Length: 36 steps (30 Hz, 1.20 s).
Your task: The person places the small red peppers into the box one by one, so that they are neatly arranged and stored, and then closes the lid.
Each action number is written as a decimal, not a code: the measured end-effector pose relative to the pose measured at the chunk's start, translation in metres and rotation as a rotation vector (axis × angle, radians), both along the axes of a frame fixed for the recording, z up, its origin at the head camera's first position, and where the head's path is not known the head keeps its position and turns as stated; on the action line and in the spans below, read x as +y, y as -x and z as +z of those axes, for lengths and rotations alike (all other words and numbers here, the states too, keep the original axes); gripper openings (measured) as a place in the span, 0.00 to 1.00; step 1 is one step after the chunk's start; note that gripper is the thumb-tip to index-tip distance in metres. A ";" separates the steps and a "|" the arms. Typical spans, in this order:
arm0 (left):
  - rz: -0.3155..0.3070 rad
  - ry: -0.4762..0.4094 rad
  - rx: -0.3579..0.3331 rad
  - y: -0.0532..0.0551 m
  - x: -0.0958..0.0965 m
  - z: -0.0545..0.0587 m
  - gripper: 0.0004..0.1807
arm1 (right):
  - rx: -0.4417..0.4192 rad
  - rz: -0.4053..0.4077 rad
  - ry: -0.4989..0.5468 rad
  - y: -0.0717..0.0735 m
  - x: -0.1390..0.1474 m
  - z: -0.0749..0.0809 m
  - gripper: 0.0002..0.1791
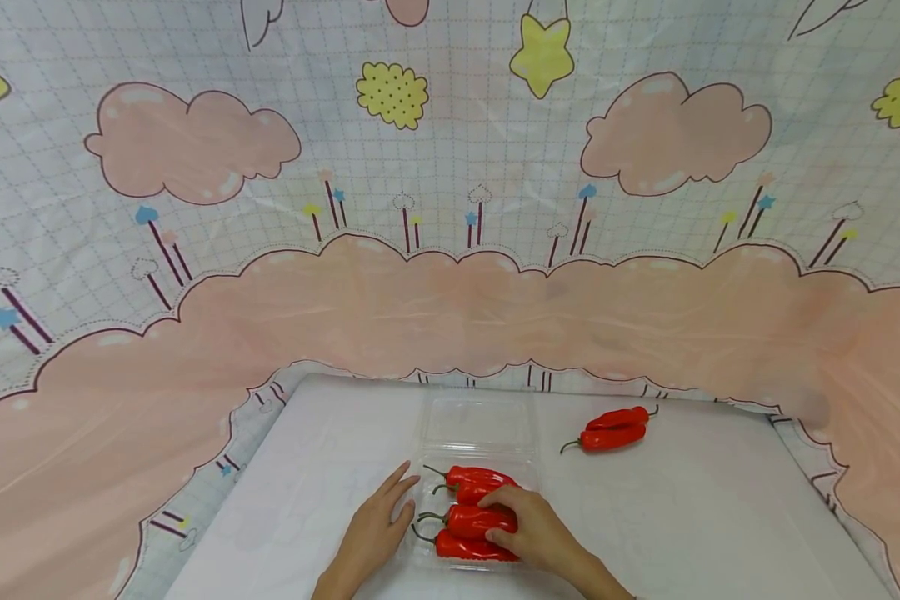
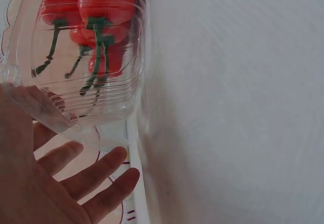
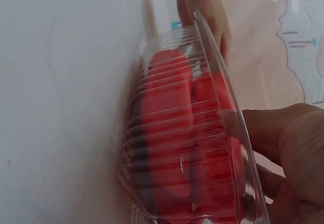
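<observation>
Right hand (image 1: 534, 525) has fingers and thumb bent about a red pepper (image 1: 468, 520) in the clear box (image 2: 101, 105), as far as I can see; left hand (image 1: 375, 525) is loose, fingers extended, just beside the box's left wall. That pepper's long axis runs crosswise, stem toward my left hand, body under the right. The loose pair of peppers (image 1: 612, 437) lies ahead and right on the desk (image 1: 720, 500), slightly diagonal, nearer my right hand.

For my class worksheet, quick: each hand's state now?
Left hand: open, beside the clear rectangular plastic container.
Right hand: holding a glossy red elongated pepper.
</observation>
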<state>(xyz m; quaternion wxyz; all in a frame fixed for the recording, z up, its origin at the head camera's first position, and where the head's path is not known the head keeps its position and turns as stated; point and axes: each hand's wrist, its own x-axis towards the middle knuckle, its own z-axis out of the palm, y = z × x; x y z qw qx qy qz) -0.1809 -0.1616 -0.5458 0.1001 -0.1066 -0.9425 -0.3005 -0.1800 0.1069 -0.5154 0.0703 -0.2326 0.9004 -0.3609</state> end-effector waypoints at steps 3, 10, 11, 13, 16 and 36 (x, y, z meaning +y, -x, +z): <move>-0.001 -0.001 -0.003 0.001 0.000 0.001 0.21 | -0.006 -0.009 0.000 0.000 -0.001 0.002 0.19; -0.005 -0.004 -0.004 0.001 0.001 0.003 0.21 | -0.009 0.005 -0.021 0.000 0.000 0.005 0.20; -0.006 -0.004 -0.004 0.001 0.001 0.003 0.21 | -0.011 0.008 -0.028 0.000 0.001 0.005 0.20; -0.010 -0.008 0.001 0.001 0.001 0.003 0.21 | -0.015 0.015 -0.035 -0.001 0.002 0.007 0.21; -0.010 -0.005 0.012 0.001 0.001 0.003 0.21 | -0.039 0.016 -0.015 -0.001 0.005 0.012 0.21; 0.000 -0.001 -0.013 0.000 -0.001 0.000 0.21 | -0.022 -0.068 0.110 -0.003 0.033 0.041 0.21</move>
